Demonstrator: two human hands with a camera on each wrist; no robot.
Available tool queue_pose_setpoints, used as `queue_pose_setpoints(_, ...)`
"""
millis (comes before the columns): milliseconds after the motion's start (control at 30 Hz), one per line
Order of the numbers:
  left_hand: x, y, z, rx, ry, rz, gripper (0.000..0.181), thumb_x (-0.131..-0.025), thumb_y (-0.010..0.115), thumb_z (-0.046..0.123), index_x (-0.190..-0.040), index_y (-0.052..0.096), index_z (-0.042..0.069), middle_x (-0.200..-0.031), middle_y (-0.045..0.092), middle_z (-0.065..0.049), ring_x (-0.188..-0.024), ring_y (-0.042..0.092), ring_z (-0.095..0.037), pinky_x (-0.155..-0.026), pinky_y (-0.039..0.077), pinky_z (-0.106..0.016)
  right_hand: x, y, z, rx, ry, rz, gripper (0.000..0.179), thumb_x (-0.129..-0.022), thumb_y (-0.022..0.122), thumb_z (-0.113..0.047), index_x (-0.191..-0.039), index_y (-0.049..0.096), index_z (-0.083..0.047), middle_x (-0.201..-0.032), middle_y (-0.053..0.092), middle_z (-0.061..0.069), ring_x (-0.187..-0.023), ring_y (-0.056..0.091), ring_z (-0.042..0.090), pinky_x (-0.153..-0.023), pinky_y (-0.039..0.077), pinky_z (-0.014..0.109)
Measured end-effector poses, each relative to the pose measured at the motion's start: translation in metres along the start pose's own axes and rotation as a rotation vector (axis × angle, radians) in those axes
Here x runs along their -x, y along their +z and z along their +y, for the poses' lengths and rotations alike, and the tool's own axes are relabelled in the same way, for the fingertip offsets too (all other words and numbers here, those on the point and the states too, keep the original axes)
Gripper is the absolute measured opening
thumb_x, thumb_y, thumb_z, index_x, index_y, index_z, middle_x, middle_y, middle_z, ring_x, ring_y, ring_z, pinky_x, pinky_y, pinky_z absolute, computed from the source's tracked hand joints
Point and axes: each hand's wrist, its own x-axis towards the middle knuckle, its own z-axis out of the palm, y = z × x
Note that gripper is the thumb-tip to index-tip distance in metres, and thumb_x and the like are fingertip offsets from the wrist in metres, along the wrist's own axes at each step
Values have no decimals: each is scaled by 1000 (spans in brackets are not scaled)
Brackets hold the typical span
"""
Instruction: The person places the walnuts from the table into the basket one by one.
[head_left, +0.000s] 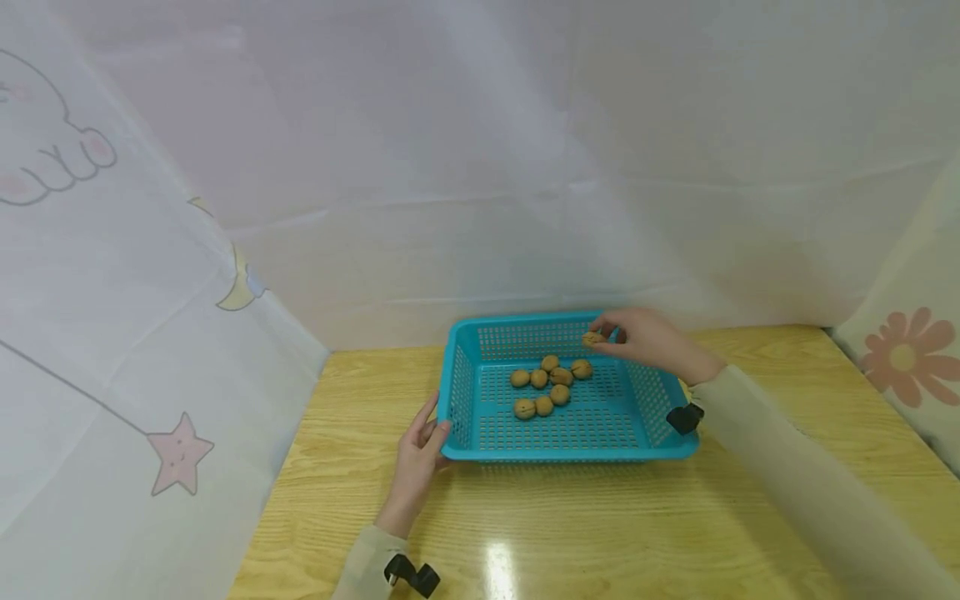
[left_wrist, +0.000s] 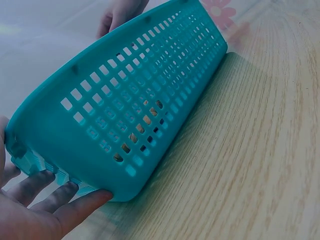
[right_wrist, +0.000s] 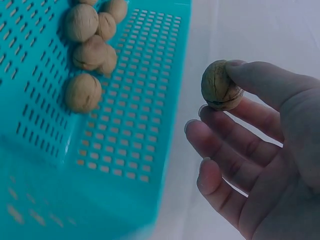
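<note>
A blue plastic basket [head_left: 525, 455] with slotted walls stands on the table, several brown walnuts [head_left: 558, 377] lying loose on its floor. At the basket's left end my left hand [head_left: 416, 467] grips the wall, thumb at the rim. The left wrist view shows its fingers [left_wrist: 75, 212] spread against the outside of that end. My right hand [head_left: 651, 337] is over the basket's back right part and pinches one walnut [right_wrist: 218, 86] between thumb and fingers. In the right wrist view that walnut appears beside the rim, with the other fingers loosely bent beneath it.
The wooden table [head_left: 570, 529] extends in front of the basket and to both sides. Close behind the basket hangs a pale sheet [head_left: 450, 208]. Another sheet, printed with a pink star [head_left: 180, 454], is at the left, and one with a flower [head_left: 903, 357] at the right.
</note>
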Motion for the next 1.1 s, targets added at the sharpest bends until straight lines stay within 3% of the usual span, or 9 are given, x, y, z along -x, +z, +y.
queue_pose_setpoints(167,0,1,0,1,6,-7,63,-109,59,23,-165,31,17,-148,54,-29,-123,63,-48,-88,62,-51,-9,16,3,-66,9,-47,29,-99,74,-21,-123,70,-6,-103,73,4,-85,68,19,-75,59,42)
queue_pose_setpoints(500,1,3,0,13,-7,-11,66,-109,58,21,-166,27,14,-148,54,-29,-124,62,-48,-90,61,-54,-16,48,20,-74,36,-166,28,-99,73,-20,-123,70,-5,-108,73,8,-99,68,28,-83,58,47)
queue_pose_setpoints(867,0,1,0,16,-3,-5,64,-109,58,22,-166,30,16,-149,53,-29,-126,61,-48,-91,60,-57,-27,60,24,-57,12,-354,24,-97,76,-18,-116,72,-6,-109,71,6,-97,65,22,-83,58,44)
queue_pose_setpoints(1100,-2,1,0,6,-4,-6,65,-109,58,22,-166,27,14,-150,52,-29,-126,61,-48,-90,61,-54,-35,67,24,1,43,-373,20,-95,78,-18,-112,72,-7,-107,71,6,-98,66,24,-84,58,45)
